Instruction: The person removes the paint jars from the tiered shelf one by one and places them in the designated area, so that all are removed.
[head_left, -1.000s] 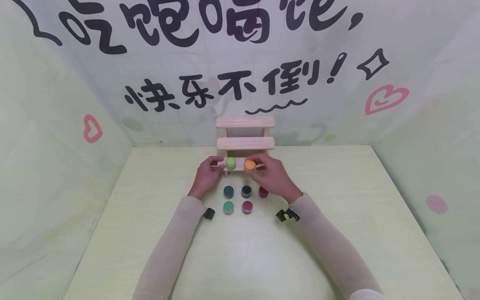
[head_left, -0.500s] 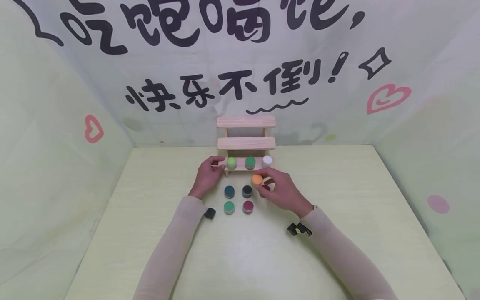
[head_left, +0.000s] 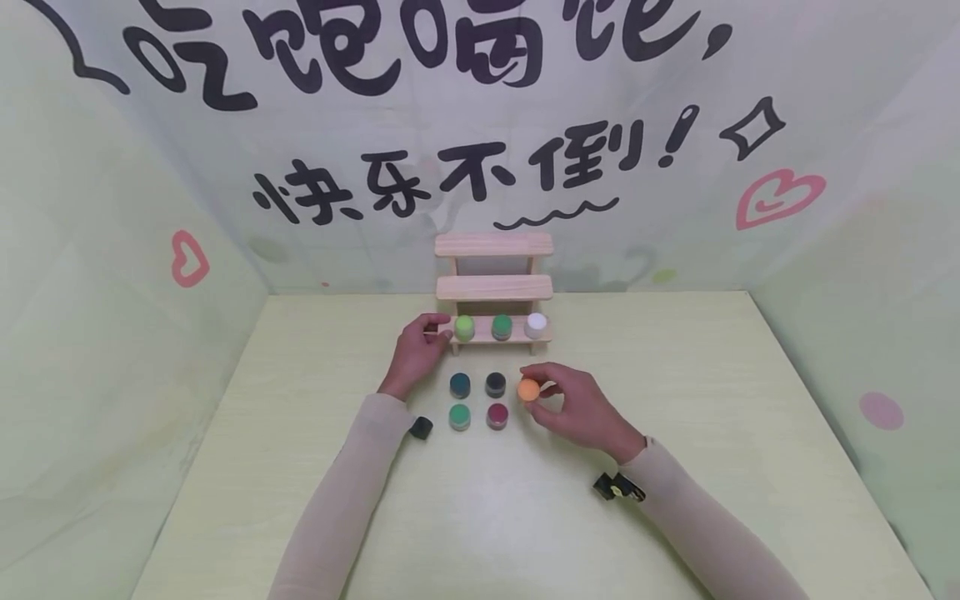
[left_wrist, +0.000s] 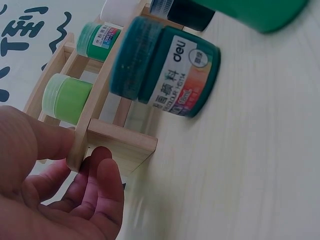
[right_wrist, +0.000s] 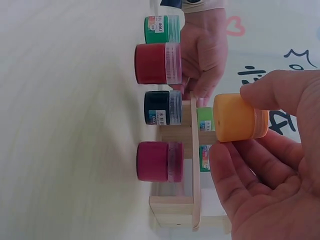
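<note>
My left hand (head_left: 415,354) grips the left end of the lowest tier of a small wooden step rack (head_left: 493,287), thumb above the board in the left wrist view. On that tier stand a light green paint jar (head_left: 464,327), a darker green paint jar (head_left: 502,327) and a white paint jar (head_left: 536,325). My right hand (head_left: 581,407) pinches an orange paint jar (right_wrist: 232,117) between thumb and fingers, in front of the rack. In the head view the orange jar hides a magenta paint jar (right_wrist: 152,161), which the right wrist view shows standing on the table.
Left of the orange jar stand a teal jar (head_left: 460,385) and a black-looking jar (head_left: 495,384). Nearer the person are a green jar (head_left: 460,417) and a dark red jar (head_left: 497,416). A printed cloth backdrop (head_left: 360,258) hangs close behind the rack.
My right hand has carried the orange jar from in front of the lowest tier toward the person and rightward, uncovering the darker green and white jars. My left hand stays on the rack.
</note>
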